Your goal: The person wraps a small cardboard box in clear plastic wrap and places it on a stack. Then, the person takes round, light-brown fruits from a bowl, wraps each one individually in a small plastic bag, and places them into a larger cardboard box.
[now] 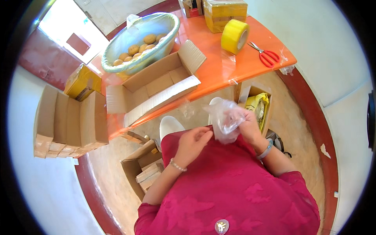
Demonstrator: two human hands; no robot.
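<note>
My right hand (250, 127) grips a crumpled clear plastic bag (224, 124) above my lap, in front of the table edge. To the left of the bag is my left hand (192, 144), its fingers loosely curled with a gap at the thumb and nothing visible in them. Ahead on the orange table (202, 32) an open cardboard box (160, 83) lies with its flaps spread. Behind that box stands a lined basin (141, 44), holding several round brown potatoes (133, 50).
A roll of yellow packing tape (235, 36) and red-handled scissors (265, 55) lie at the right. Taped yellow box (226, 14) stands behind them. Several open cartons (70, 123) line the left. Boxes (141, 164) (265, 117) stand on the floor.
</note>
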